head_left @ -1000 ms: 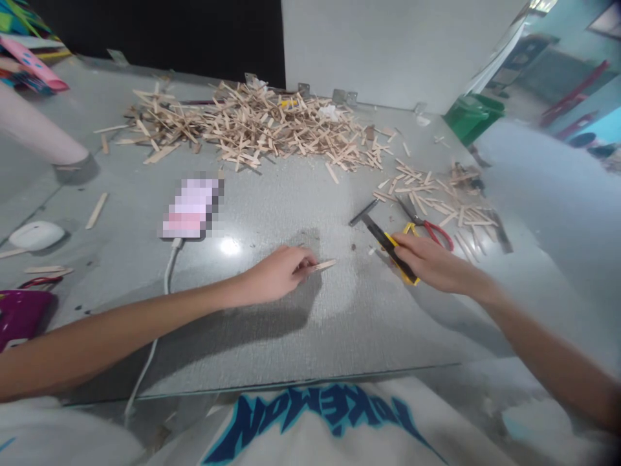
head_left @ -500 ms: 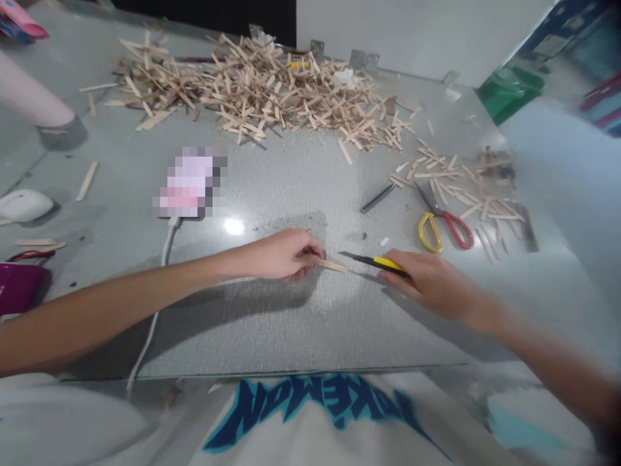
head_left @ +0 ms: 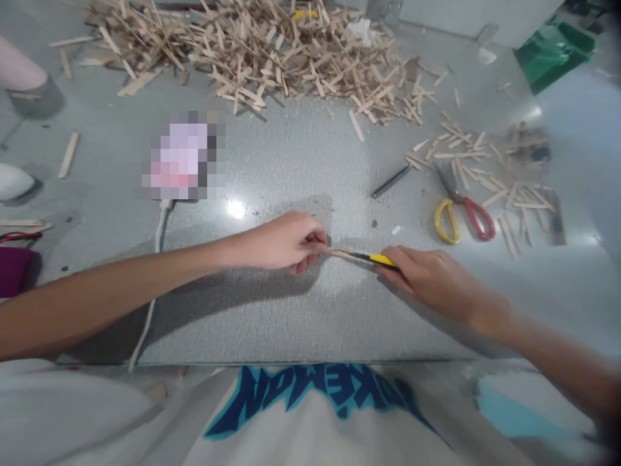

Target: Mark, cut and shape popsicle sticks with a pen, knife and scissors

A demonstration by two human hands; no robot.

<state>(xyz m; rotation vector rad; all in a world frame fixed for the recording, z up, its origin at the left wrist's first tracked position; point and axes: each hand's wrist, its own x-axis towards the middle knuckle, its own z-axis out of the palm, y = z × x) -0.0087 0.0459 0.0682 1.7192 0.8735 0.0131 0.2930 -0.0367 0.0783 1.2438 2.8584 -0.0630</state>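
My left hand [head_left: 301, 243] is closed in a pinch on thin wooden sticks [head_left: 339, 252], whose free ends point right, above the table. Wrapped round a yellow and black utility knife [head_left: 384, 261] is my right hand [head_left: 427, 278]. The knife's dark blade lies along the sticks and seems to touch them; its tip is hard to make out against the wood. How many sticks the left fingers hold cannot be told.
Scissors [head_left: 456, 204] with a yellow and a red handle lie at the right, beside a dark metal rod [head_left: 392, 181] and scattered sticks [head_left: 524, 194]. A large stick heap [head_left: 291, 58] covers the back. At left lie a blurred-out device [head_left: 178, 158] and its white cable [head_left: 158, 259].
My right hand has brought the knife blade from just above the sticks down onto them. My left hand keeps its pinch. The view has tilted down and shifted slightly.
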